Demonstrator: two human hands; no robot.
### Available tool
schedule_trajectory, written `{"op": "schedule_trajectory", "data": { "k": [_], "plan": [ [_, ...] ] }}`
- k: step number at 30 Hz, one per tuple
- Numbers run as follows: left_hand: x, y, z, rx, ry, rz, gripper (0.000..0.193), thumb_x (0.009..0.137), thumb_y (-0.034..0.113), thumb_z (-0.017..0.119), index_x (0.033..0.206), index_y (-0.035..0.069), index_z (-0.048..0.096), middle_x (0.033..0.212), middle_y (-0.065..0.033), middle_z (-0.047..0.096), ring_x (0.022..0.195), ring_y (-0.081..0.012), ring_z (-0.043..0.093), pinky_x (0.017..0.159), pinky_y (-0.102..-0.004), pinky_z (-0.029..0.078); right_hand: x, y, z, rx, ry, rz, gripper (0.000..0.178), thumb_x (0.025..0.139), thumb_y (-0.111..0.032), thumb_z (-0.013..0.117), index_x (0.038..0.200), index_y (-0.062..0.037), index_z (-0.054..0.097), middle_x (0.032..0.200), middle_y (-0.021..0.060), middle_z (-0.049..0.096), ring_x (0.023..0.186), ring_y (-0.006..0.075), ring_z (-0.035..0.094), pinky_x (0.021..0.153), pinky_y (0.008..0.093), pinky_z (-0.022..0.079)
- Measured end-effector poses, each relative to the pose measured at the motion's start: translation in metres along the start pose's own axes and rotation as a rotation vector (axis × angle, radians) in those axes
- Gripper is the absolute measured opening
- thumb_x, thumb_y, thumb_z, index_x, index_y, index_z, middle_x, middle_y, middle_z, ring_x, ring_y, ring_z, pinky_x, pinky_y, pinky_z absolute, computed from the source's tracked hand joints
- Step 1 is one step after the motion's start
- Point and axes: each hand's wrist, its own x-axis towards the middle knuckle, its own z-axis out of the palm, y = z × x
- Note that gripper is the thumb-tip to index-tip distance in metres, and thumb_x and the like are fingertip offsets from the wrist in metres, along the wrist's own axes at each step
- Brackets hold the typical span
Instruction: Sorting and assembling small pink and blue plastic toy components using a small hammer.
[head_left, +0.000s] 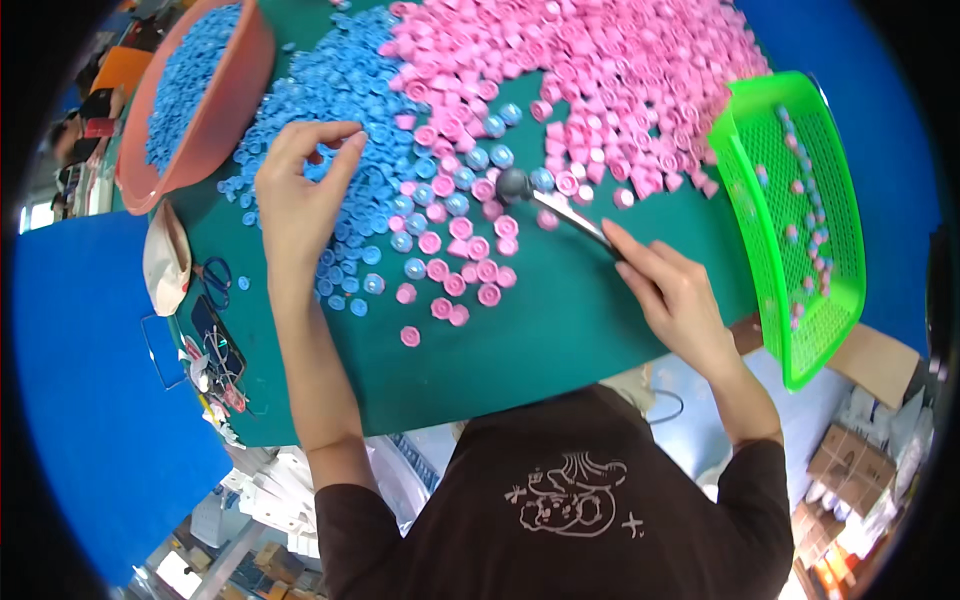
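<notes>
Two hands work over a green table point(560, 330) strewn with blue and pink caps.

The left hand point(300, 195) hovers palm-down at the edge of the blue caps point(340, 90), wrist bent, fingers curled and thumb meeting forefinger in a loose pinch; whether anything sits between them cannot be told. The right hand point(675, 290) is closed around the handle of a slim tool point(560, 210), forearm coming in from the lower right. The tool's long axis runs diagonally, pointing up and left away from the hand, and ends in a dark rounded head resting among mixed caps where the pink caps point(600, 60) meet the blue. A green mesh basket point(800, 300) lies just right; an orange basin point(225, 100) of blue caps sits upper left.
</notes>
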Motion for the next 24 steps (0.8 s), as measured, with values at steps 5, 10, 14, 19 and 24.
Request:
{"op": "schedule_trajectory", "data": {
  "k": [5,10,14,19,24],
  "plan": [
    [0.023,-0.055,0.002,0.028,0.009,0.02,0.015,0.083,0.017,0.072,0.092,0.005,0.074,0.087,-0.0075,0.069,0.072,-0.0168,0.06,0.065,-0.0296,0.046,0.004,0.002,0.002,0.272,0.238,-0.07,0.042,0.092,-0.005,0.061,0.133,-0.0067,0.059,0.08,0.0099,0.062,0.066,0.0136,0.052,0.064,0.0276,0.045],
    [0.051,-0.066,0.04,0.194,-0.184,0.134,0.017,0.081,0.018,0.072,0.092,0.005,0.073,0.091,-0.0104,0.07,0.077,-0.0226,0.064,0.07,-0.0337,0.05,0.007,-0.001,-0.004,0.38,0.175,0.07,0.04,0.095,-0.01,0.06,0.134,-0.0041,0.057,0.1,0.0103,0.068,0.077,0.0119,0.057,0.073,0.0257,0.048],
    [0.06,-0.059,0.041,0.211,-0.386,0.039,0.024,0.076,0.021,0.074,0.092,0.003,0.073,0.089,-0.0135,0.071,0.081,-0.0263,0.067,0.076,-0.0369,0.052,0.0,0.009,0.004,0.351,0.169,0.044,0.041,0.096,-0.012,0.059,0.136,-0.0038,0.056,0.092,0.0065,0.065,0.075,0.0097,0.055,0.068,0.0242,0.044],
    [0.056,-0.049,0.03,0.219,-0.427,0.008,0.027,0.075,0.024,0.076,0.089,0.001,0.073,0.086,-0.0154,0.072,0.08,-0.0305,0.069,0.075,-0.0388,0.052,-0.001,0.018,0.009,0.357,0.179,0.021,0.041,0.096,-0.013,0.059,0.136,-0.0038,0.055,0.085,0.0031,0.063,0.071,0.0076,0.054,0.063,0.0221,0.043],
    [0.035,-0.028,0.025,0.122,-0.251,-0.018,0.026,0.077,0.023,0.077,0.092,0.003,0.072,0.085,-0.011,0.071,0.076,-0.0248,0.066,0.07,-0.0353,0.052,-0.005,0.02,0.006,0.355,0.148,0.068,0.041,0.096,-0.013,0.06,0.136,-0.0054,0.057,0.087,0.0037,0.064,0.071,0.0081,0.055,0.064,0.0225,0.045]
  ]
}}
